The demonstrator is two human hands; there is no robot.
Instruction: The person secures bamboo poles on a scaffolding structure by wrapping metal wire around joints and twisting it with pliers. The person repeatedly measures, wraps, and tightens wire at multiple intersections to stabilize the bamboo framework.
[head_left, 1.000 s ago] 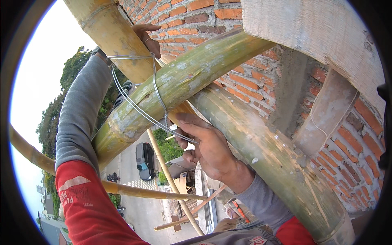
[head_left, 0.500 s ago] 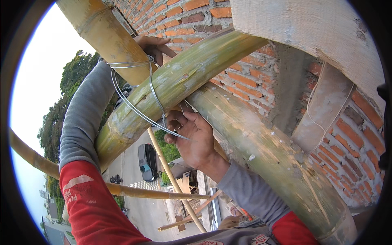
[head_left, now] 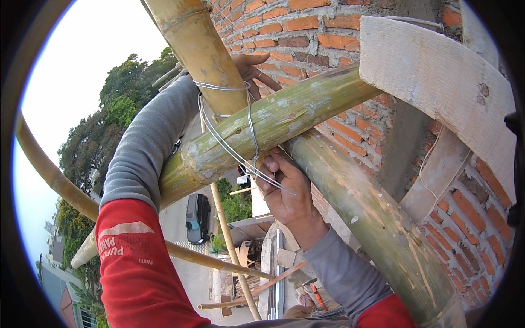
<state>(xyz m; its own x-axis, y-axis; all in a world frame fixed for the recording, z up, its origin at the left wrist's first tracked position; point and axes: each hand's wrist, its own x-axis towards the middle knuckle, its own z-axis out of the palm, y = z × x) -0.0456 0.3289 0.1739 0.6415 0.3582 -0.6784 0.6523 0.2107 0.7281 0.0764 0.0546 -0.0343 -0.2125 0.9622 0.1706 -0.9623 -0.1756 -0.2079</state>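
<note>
Silvery wire (head_left: 251, 123) is looped around the joint where an upright yellow bamboo pole (head_left: 199, 44) is crossed by a green bamboo pole (head_left: 279, 117). The left hand (head_left: 254, 68) is partly hidden behind the yellow pole, its visible fingers extended and spread toward the brick wall (head_left: 295, 24); whether anything is held cannot be told. Below the green pole's lower edge, the right hand (head_left: 292, 197) is held palm up with fingers curled, crossed by the wire's loose ends; a firm grip cannot be confirmed. Its right side is hemmed in by a thick slanting bamboo (head_left: 366, 213), while open air is left on its other side, high above a street (head_left: 180, 284).
</note>
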